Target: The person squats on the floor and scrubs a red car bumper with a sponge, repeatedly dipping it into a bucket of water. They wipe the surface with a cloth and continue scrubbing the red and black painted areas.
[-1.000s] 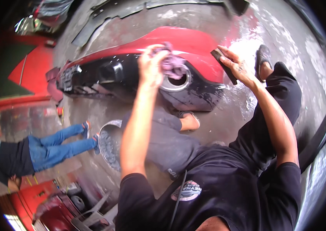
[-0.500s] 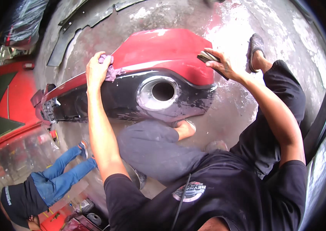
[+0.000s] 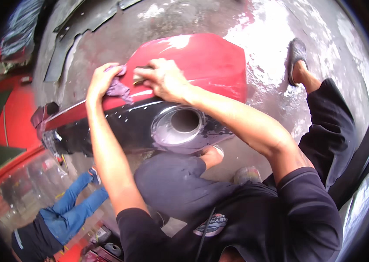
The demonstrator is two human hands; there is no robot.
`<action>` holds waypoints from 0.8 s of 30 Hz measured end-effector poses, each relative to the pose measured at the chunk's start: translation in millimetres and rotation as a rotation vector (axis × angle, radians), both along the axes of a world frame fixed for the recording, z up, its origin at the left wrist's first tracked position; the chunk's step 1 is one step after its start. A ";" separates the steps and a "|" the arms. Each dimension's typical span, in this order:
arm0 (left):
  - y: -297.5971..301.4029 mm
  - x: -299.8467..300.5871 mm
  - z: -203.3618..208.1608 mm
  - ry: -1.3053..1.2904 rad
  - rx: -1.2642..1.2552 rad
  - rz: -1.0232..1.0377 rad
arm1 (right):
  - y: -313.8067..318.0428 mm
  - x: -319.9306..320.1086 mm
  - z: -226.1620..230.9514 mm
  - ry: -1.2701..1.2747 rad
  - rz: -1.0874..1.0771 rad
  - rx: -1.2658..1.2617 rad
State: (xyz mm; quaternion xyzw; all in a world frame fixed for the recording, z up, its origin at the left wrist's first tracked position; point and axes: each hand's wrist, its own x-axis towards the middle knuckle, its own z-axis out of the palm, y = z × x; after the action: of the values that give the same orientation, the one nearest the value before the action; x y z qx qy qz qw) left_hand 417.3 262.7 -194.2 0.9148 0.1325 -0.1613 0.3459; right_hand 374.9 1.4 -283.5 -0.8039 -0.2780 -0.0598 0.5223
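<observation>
A red and black car bumper lies across the floor in front of me, with a round silver-rimmed exhaust opening in its black lower part. My left hand is closed around a crumpled purple cloth at the bumper's upper left edge. Close beside it, my right hand presses a thin sanding pad, dark with a pale layered edge, against the red surface. My fingers hide most of the pad. Wet-looking streaks and spots mark the bumper's black part.
Near my knee stands a clear container. Long dark trim pieces lie on the wet concrete floor at the far left. Another person in blue jeans is at the lower left, near a red car panel.
My right hand has swept left with the pad, from the bumper's right end to beside the cloth. My left hand has shifted slightly left and down, still gripping the cloth.
</observation>
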 end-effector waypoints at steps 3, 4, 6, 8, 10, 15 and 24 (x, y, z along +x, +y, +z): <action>-5.2 12.8 3.7 0.129 -0.090 -0.025 | -65.9 18.3 -41.2 -0.014 0.113 0.048; -17.5 19.9 5.6 0.127 -0.153 -0.046 | -118.7 33.7 -78.9 0.018 0.043 -0.070; -19.5 30.6 0.5 0.100 -0.180 -0.057 | -211.4 37.2 -125.4 0.296 -0.125 -0.172; -14.0 38.5 -11.5 0.066 -0.189 -0.072 | -198.5 37.1 -111.8 0.257 -0.113 -0.165; 3.6 33.2 -17.6 0.058 -0.185 -0.023 | -105.7 31.0 -72.2 0.068 -0.064 -0.123; -18.0 26.7 -22.7 0.038 -0.325 0.155 | -23.2 41.7 -33.5 -0.103 0.175 0.090; -10.1 36.8 -20.1 -0.017 -0.170 0.038 | -27.2 36.3 -50.8 -0.031 0.094 0.128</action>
State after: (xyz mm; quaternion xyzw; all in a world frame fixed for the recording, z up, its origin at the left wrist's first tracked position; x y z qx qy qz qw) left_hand 454.1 252.6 -214.3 0.8809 0.1326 -0.1575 0.4262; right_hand 411.2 -25.8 -334.3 -0.7539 -0.3189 -0.0652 0.5706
